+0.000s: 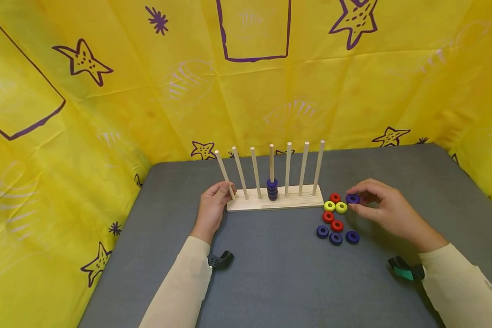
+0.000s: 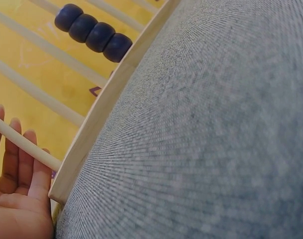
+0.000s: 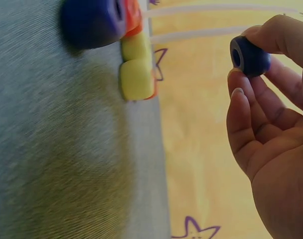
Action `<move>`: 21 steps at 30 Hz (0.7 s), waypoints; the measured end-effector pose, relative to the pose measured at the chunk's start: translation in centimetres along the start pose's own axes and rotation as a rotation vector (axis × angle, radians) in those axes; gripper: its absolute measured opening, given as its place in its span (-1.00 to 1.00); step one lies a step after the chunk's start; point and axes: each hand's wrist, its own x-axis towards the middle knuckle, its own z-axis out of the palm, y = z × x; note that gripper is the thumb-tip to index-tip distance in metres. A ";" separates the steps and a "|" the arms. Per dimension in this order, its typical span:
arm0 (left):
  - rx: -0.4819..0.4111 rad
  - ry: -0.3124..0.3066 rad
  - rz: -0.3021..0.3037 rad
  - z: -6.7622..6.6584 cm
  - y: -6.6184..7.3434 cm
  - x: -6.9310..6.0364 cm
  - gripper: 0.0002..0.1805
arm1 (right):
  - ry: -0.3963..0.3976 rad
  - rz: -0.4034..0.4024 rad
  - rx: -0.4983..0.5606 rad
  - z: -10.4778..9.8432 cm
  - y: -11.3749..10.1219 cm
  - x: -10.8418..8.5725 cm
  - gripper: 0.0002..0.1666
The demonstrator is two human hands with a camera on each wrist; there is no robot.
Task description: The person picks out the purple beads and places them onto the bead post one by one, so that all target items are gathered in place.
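Pale sleeves [image 1: 180,284] lie nearest; the right hand [image 1: 387,210] pinches a blue ring [image 3: 253,59], its hole's axis roughly upright; left hand [image 1: 212,207], fingers [image 2: 39,181] behind an end peg [image 2: 22,142], gripping or not, I can't tell.

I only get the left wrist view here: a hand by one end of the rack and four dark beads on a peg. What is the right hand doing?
Observer: The right hand pinches one dark blue ring.
Operator: Any others like it lying loose?
Observer: Yes, three blue rings lie on the table.
Operator: And where exactly is the stack?
Observer: On the middle peg of seven.
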 end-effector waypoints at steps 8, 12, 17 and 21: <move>0.011 0.025 -0.007 0.1 0.3 -0.1 -0.65 | 0.021 -0.060 0.004 0.0 -1.0 1.3 -0.52; 0.015 0.026 -0.012 0.0 0.3 -0.2 -0.63 | 0.027 -0.067 -0.008 0.2 -1.4 1.8 -0.49; 0.021 0.021 -0.010 0.0 0.3 -0.2 -0.62 | 0.033 -0.084 -0.026 0.2 -1.8 2.4 -0.46; 0.018 0.017 -0.009 0.2 0.4 -0.2 -0.61 | 0.034 -0.119 -0.036 0.1 -2.3 2.9 -0.43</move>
